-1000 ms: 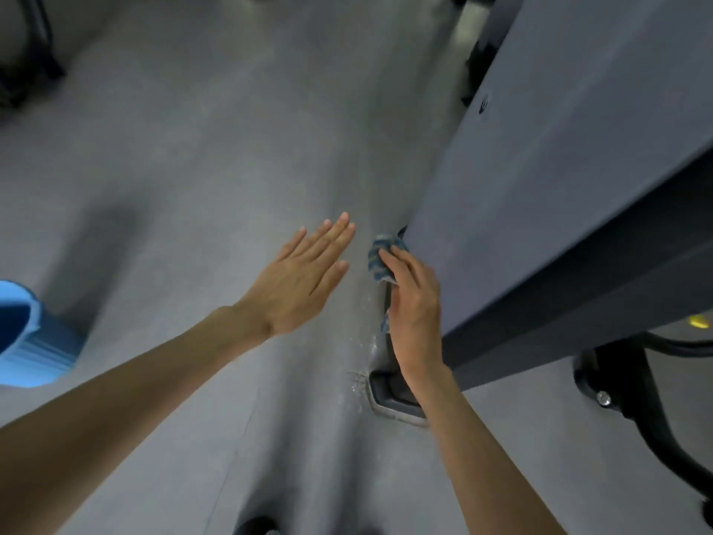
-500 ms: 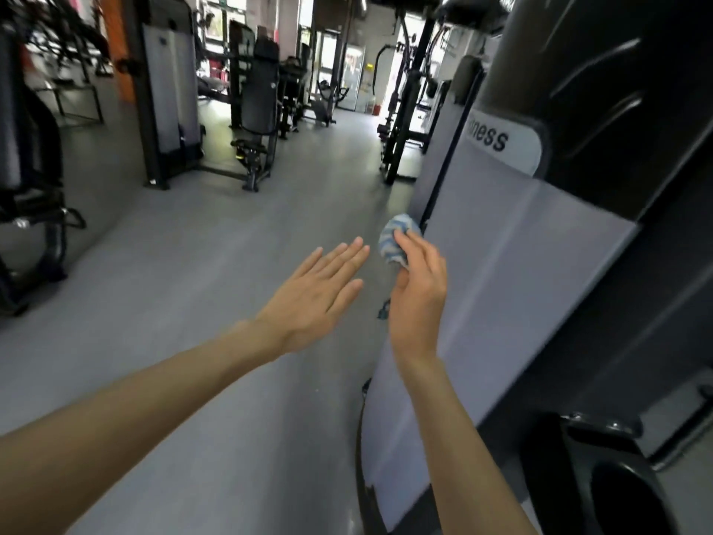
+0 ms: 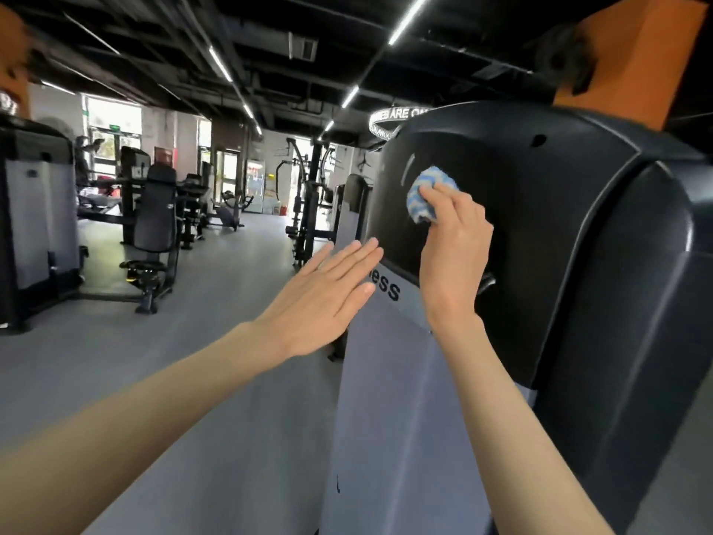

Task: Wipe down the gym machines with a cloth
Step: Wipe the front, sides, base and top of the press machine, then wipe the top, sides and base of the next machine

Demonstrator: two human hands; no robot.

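Note:
A tall gym machine with a black upper shroud [image 3: 548, 241] and a grey side panel [image 3: 389, 426] fills the right half of the view. My right hand [image 3: 453, 245] grips a bunched blue-and-white cloth [image 3: 424, 191] and presses it against the black shroud near its left edge. My left hand [image 3: 328, 295] hovers flat, fingers straight and together, just left of the machine's edge, holding nothing. Whether it touches the panel I cannot tell.
A grey floor aisle [image 3: 216, 287] runs ahead on the left. Black seated machines [image 3: 154, 233] and a weight-stack unit [image 3: 34, 222] stand along the left side. More black racks [image 3: 308, 202] stand further ahead beside my machine.
My right hand has carried the cloth up from the bottom of the grey panel to the black upper shroud. The view lifted from the floor to the gym hall. My left hand stays flat alongside.

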